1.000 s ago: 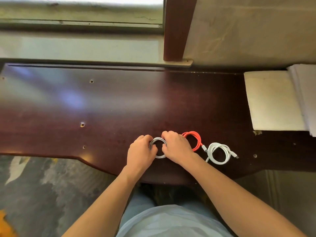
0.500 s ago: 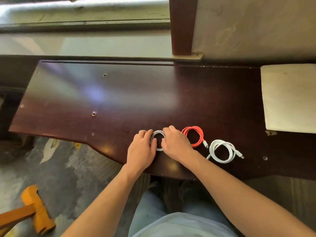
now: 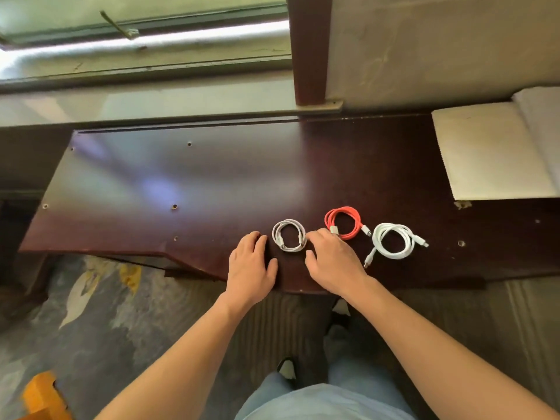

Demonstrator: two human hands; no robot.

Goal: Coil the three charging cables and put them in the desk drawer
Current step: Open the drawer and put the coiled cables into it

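1. Three coiled cables lie in a row near the front edge of the dark wooden desk [image 3: 212,177]: a grey cable [image 3: 289,235], a red cable [image 3: 344,222], and a white cable [image 3: 393,241] farthest right.
2. The left hand [image 3: 251,265] rests flat beside the grey coil, fingers relaxed, holding nothing.
3. The right hand [image 3: 331,260] lies loosely spread between the grey and red coils (fingertips at the grey coil's rim), gripping nothing.
4. A pale board [image 3: 491,153] sits far right; an orange object [image 3: 42,395] lies on the floor.

both hands [image 3: 251,265] [image 3: 333,262] palm-down, fingers relaxed
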